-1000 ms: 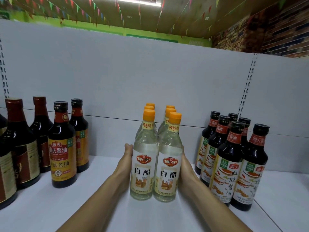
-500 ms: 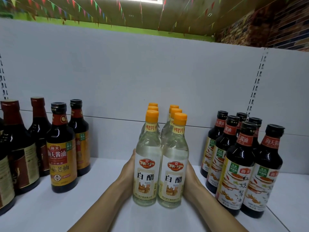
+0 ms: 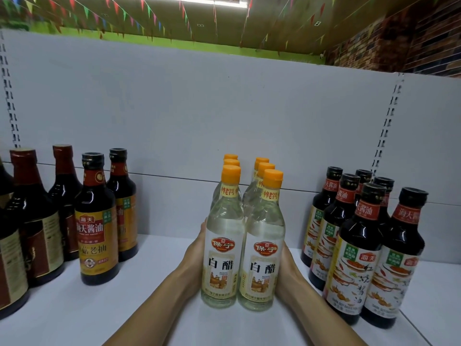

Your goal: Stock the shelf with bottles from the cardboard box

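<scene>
Six clear glass bottles of white vinegar with orange caps (image 3: 222,260) stand upright on the white shelf board (image 3: 139,308), two rows of three running back from the front edge, the rows touching each other. The left hand (image 3: 193,255) lies flat against the left front bottle, fingers straight and pointing at the back. The right hand (image 3: 287,265) lies flat against the right front bottle; its fingertips are hidden behind the glass, and the part that shows is straight, not curled. Neither hand wraps a bottle; both press the block from its sides.

Just beside the right forearm stands a cluster of dark soy sauce bottles with black caps and white picture labels (image 3: 354,258), leaving a narrow gap. On the left, further off, stand dark bottles with yellow labels (image 3: 96,233), and beyond them larger dark bottles with red-brown caps (image 3: 30,216). Behind everything rises a plain grey-white back panel (image 3: 199,108) with a slotted metal upright (image 3: 389,121). Above hang strings of coloured pennants (image 3: 124,16), with a brick wall (image 3: 424,41) at upper right
</scene>
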`<state>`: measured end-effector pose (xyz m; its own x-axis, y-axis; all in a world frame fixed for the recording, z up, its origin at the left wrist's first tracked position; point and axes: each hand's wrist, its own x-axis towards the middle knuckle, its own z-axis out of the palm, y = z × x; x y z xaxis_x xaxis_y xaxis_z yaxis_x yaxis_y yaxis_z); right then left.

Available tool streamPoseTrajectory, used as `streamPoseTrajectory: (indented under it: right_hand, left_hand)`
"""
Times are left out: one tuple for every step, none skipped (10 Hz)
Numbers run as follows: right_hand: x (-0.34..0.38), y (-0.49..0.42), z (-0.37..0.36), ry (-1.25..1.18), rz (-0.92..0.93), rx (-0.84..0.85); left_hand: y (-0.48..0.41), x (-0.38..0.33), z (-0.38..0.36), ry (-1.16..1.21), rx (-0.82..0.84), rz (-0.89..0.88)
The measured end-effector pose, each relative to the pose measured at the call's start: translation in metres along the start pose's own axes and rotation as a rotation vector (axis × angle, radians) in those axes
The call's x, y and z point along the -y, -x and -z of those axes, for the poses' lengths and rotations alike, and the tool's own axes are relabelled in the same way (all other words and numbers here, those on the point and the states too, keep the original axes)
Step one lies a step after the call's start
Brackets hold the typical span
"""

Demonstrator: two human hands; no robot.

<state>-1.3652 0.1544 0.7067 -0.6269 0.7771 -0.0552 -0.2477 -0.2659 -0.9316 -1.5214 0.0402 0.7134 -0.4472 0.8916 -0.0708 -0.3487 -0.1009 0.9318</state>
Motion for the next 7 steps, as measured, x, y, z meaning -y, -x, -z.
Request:
streamPoseTrajectory:
  right_hand:
    - [0.0, 0.001, -0.002, 0.016, 0.012, -0.03]
    - [0.001, 0.003, -0.003, 0.062, 0.023, -0.055]
    - [0.001, 0.006, -0.004, 0.084, 0.008, -0.076]
    - [0.006, 0.011, -0.004, 0.149, 0.016, -0.129]
    - [0.015, 0.017, 0.0, 0.3, 0.061, -0.183]
    - [0.026, 0.03, -0.001, 0.418, 0.058, -0.159]
    - [0.032, 0.047, 0.004, 0.386, 0.146, -0.154]
  left_hand:
    - [0.0, -0.001, 0.001, 0.004, 0.028, 0.006]
    - [-0.002, 0.001, 0.003, -0.01, 0.046, 0.012]
    - [-0.006, 0.002, 0.003, -0.002, 0.009, 0.021]
    - [-0.006, 0.0, 0.004, 0.027, -0.054, -0.02]
    - [0.0, -0.009, 0.006, -0.01, -0.123, -0.134]
    - [0.012, -0.028, 0.001, -0.134, -0.2, -0.303]
    - [0.024, -0.042, -0.005, -0.224, -0.254, -0.388]
